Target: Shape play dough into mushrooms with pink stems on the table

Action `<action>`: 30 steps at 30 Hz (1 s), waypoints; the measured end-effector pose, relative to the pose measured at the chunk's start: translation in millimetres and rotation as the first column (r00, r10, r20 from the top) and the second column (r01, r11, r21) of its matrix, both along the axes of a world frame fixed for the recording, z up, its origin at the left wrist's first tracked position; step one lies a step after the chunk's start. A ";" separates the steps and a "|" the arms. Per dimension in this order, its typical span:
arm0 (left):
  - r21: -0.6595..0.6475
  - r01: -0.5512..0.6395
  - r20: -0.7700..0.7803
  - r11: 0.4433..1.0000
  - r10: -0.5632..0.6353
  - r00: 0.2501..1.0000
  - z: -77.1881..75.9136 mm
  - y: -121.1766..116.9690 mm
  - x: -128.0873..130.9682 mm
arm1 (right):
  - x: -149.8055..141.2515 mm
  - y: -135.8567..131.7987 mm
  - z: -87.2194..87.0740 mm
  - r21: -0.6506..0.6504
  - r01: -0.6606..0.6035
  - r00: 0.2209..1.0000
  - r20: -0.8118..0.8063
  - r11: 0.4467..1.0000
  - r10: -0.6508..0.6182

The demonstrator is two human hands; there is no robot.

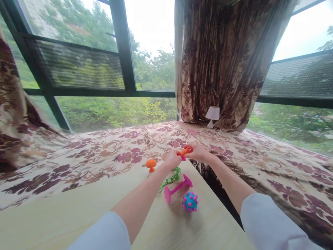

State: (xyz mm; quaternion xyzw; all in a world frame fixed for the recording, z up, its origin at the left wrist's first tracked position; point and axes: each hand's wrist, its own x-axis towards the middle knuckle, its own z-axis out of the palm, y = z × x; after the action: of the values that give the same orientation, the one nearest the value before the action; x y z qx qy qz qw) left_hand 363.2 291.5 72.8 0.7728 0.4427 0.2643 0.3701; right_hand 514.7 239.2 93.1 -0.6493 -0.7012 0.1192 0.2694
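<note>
Over the far corner of the pale table, my two hands meet. My right hand is closed around an orange suction-cup toy. My left hand pinches a small pink piece that touches the orange toy's lower end; its full shape is hidden by the fingers. Left of my left hand, a second orange suction-cup toy stands upright on its base. Partly behind my left forearm lies a green plastic chain. Nearer to me are a pink dumbbell-shaped suction toy and a blue ball with pink knobs.
The pale table ends at a dark gap on its right. Behind it spreads a floral-covered ledge, with a small white lamp in front of a patterned curtain. Windows line the back and right.
</note>
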 end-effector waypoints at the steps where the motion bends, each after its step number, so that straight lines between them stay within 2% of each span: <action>1: 0.006 0.011 -0.029 1.000 -0.011 1.000 -3.5 2.4 2.8 | 2.7 2.7 -5.1 -0.006 0.001 1.000 -0.004 1.000 -0.001; 6: 0.018 0.046 -0.159 0.999 -0.043 0.986 -17.2 9.1 9.4 | 12.7 10.2 -28.1 -0.025 -0.020 1.000 -0.020 1.000 0.019; 11: 0.059 0.040 -0.267 0.997 -0.023 0.963 -21.1 8.1 9.5 | 16.0 10.4 -40.6 -0.030 -0.049 0.999 -0.005 0.998 0.048; 14: 0.114 0.049 -0.290 0.992 -0.014 0.957 -16.0 6.7 6.8 | 14.4 8.5 -42.2 -0.031 -0.045 0.999 0.027 0.998 0.046; 18: 0.259 0.055 -0.230 0.964 0.006 0.973 4.1 3.5 -6.5 | 7.0 4.2 -37.7 -0.033 -0.035 0.996 0.079 0.999 0.037; 21: 0.391 0.010 -0.119 0.920 0.039 0.992 23.1 -5.8 -30.9 | -0.9 0.8 -31.9 -0.037 -0.030 0.992 0.122 0.999 0.035; 24: 0.474 -0.068 -0.006 0.878 0.080 0.997 33.9 -24.4 -68.2 | -9.1 -1.0 -27.7 -0.048 -0.025 0.984 0.173 0.999 0.033; 27: 0.504 -0.123 0.057 0.855 0.110 0.992 32.5 -48.3 -111.6 | -17.5 -0.3 -27.1 -0.056 -0.007 0.974 0.224 0.998 0.019; 30: 0.507 -0.159 0.084 0.847 0.135 0.987 21.7 -70.8 -154.7 | -26.1 1.4 -28.9 -0.051 0.025 0.963 0.269 0.998 -0.011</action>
State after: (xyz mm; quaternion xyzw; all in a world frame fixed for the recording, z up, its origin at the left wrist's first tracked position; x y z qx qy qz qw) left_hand 208.5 220.7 94.5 0.8010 0.4058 0.4174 0.1400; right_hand 488.6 240.7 64.2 -0.6728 -0.7219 0.0466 0.1552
